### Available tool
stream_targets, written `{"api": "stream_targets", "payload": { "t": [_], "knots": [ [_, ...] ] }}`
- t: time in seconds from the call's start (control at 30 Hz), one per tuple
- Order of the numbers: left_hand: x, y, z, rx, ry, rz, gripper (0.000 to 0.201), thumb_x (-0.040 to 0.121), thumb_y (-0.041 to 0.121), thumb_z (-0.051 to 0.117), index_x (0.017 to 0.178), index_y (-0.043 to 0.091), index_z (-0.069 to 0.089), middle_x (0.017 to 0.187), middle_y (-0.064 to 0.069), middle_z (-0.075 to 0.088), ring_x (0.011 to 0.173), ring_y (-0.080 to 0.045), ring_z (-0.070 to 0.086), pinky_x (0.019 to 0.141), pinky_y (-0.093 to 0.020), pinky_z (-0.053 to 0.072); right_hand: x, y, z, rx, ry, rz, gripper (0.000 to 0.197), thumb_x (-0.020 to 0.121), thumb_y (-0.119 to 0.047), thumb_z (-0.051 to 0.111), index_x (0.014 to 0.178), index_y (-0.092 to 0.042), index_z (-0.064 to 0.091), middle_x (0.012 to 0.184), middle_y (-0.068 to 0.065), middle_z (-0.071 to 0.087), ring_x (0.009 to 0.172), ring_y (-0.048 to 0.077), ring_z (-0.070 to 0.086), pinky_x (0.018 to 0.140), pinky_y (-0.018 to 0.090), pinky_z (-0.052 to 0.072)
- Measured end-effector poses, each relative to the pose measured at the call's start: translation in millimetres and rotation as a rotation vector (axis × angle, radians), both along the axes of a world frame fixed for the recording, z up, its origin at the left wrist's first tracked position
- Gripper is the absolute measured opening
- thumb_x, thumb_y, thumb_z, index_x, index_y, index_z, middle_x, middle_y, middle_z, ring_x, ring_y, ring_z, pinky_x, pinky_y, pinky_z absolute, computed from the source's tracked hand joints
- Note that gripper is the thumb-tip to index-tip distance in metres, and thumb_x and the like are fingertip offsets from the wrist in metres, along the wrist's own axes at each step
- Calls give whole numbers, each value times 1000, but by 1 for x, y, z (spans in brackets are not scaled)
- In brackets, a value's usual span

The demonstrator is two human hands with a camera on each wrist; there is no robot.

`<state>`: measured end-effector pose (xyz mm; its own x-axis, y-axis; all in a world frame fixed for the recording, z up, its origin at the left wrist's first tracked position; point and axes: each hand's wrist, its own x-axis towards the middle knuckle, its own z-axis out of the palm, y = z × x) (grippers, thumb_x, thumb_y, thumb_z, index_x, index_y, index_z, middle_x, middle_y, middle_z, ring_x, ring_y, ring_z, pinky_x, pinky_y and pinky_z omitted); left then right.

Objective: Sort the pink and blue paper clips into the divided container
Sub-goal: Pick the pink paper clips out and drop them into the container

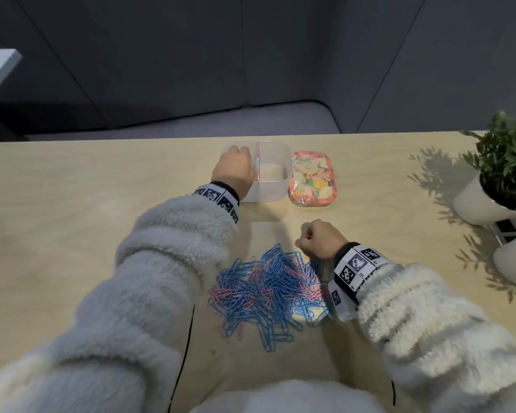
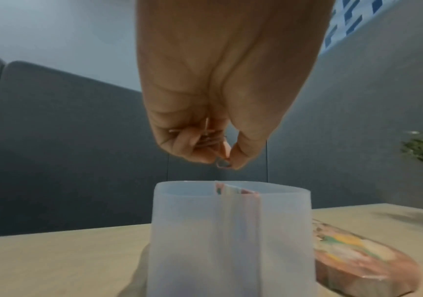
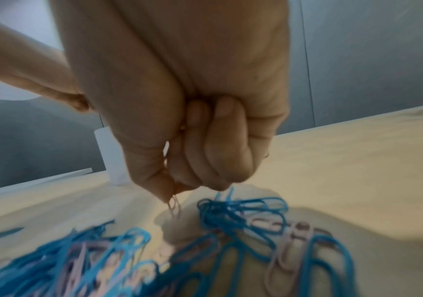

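A heap of blue and pink paper clips (image 1: 268, 290) lies on the wooden table in front of me. Behind it stands a translucent white container (image 1: 273, 190) with a striped divider (image 1: 257, 160) down its middle. My left hand (image 1: 236, 169) hovers over the container's left compartment, fingers curled round several pink clips (image 2: 220, 158). My right hand (image 1: 318, 238) is raised just above the heap's far right edge, fist closed, pinching a pink clip (image 3: 174, 205) that hangs from its fingertips. The container's inside is mostly hidden by my left hand.
A floral lid (image 1: 313, 180) lies flat right of the container. Two white pots (image 1: 483, 201) with a green plant (image 1: 507, 156) stand at the table's right edge. A grey sofa (image 1: 251, 70) runs behind the table.
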<state>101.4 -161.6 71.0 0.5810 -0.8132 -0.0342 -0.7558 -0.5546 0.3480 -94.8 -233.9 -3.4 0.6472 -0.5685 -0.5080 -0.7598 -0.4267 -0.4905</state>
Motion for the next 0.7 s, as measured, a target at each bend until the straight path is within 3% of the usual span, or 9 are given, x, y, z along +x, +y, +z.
{"api": "stream_targets", "payload": {
  "t": [0.1, 0.17, 0.23, 0.33, 0.47, 0.53, 0.57, 0.7],
  "knots": [
    [8, -9, -4, 109, 20, -65, 27, 92, 9, 39, 114, -2, 50, 119, -23, 51, 108, -39, 51, 91, -44, 44, 8, 1, 16, 86, -202, -45, 19, 82, -12, 55, 67, -1, 59, 69, 13, 65, 60, 17, 57, 64, 31, 50],
    [14, -9, -8, 143, 50, -79, 29, 92, 9, 41, 119, 3, 50, 124, -19, 54, 112, -37, 52, 94, -41, 42, 20, 0, 34, 130, -307, -13, 21, 86, -7, 52, 65, -5, 54, 60, 7, 55, 50, 7, 49, 53, 17, 42],
    [19, -2, -8, 84, 81, -47, 33, 92, 7, 39, 123, 10, 51, 127, -15, 56, 114, -34, 53, 95, -38, 41, 40, -3, 51, 109, -352, 2, 19, 86, -6, 55, 67, -11, 51, 62, -2, 51, 51, 3, 46, 52, 14, 37],
    [23, 20, -4, -168, 176, 48, 38, 87, -4, 37, 112, 11, 61, 112, -12, 64, 102, -29, 59, 88, -31, 44, 80, -10, 69, -15, -422, 34, 18, 81, -6, 54, 65, -13, 49, 65, 1, 54, 62, 14, 48, 58, 25, 38],
    [24, 66, -9, -501, 296, 120, 28, 80, -9, 45, 90, 6, 68, 94, -11, 69, 85, -26, 63, 76, -23, 50, 134, -6, 82, -200, -434, 133, 7, 82, -10, 48, 75, -12, 49, 76, 6, 55, 73, 24, 51, 66, 29, 38],
    [22, 92, -17, -440, 323, 146, 20, 80, -7, 54, 88, 6, 68, 92, -9, 69, 81, -19, 60, 67, -8, 45, 152, -5, 79, -256, -379, 189, 8, 86, -13, 45, 79, -13, 49, 81, 8, 55, 80, 29, 54, 68, 31, 38],
    [20, 106, -22, -366, 351, 160, 17, 81, -4, 57, 90, 7, 68, 93, -8, 68, 81, -16, 59, 67, -8, 43, 156, -3, 77, -258, -344, 206, 6, 87, -15, 48, 84, -12, 52, 86, 10, 58, 85, 30, 56, 71, 32, 40],
    [10, 153, -51, -111, 383, 186, 16, 84, 1, 57, 94, 9, 66, 100, -8, 66, 82, -15, 55, 75, -24, 41, 156, 0, 72, -319, -287, 285, 33, 90, -14, 49, 122, -5, 54, 117, 19, 61, 111, 35, 53, 95, 38, 43]
  ]
}}
